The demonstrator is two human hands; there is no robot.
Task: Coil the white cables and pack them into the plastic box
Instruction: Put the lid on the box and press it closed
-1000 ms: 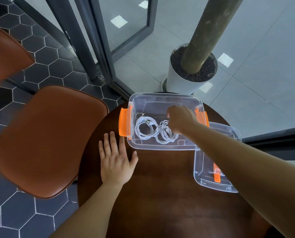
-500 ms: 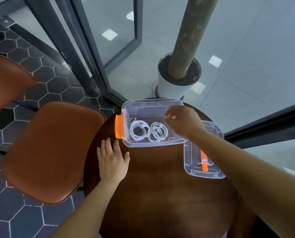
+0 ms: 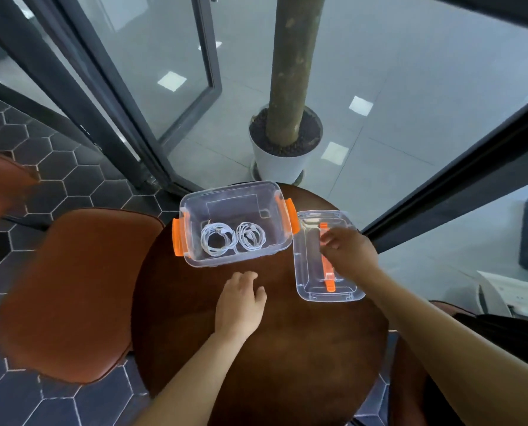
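- Plastic box (image 3: 232, 195): clear, rectangular, lid off, standing on the far part of the tabletop (image 3: 256, 348), a round, dark brown wooden surface.
- Latches: orange, one on each short end of the box; left latch (image 3: 178, 238), right latch (image 3: 289, 215).
- White cables: two, each wound into a round coil, lying side by side on the box floor in the near half. The left coil (image 3: 218, 241) and the right coil (image 3: 250, 236) touch or very nearly touch. The far half of the box floor is bare.
- Lid (image 3: 310, 272): clear plastic, lying flat on the tabletop just to the right of the box, its far corner against the right latch. An orange handle (image 3: 329, 276) runs along its middle.
- Left hand (image 3: 241, 302): lies palm down on the tabletop just in front of the box, apart from it. Grip loose, fingers slightly bent, holding nothing.
- Right hand (image 3: 349, 250): over the far half of the lid, fingers bent toward the far end of the orange handle. The hand is blurred; whether the grip has closed on the handle or the lid cannot be told.
- Chair (image 3: 72, 287): brown padded seat, left of the tabletop, on a floor (image 3: 56, 179) of dark hexagonal tiles.
- Plant pot (image 3: 282, 161): white, filled with dark soil, holding a thick trunk (image 3: 293, 72); it stands beyond the tabletop on pale grey tiles.
- Door frames (image 3: 103, 112): dark metal with glass panes, at the far left.
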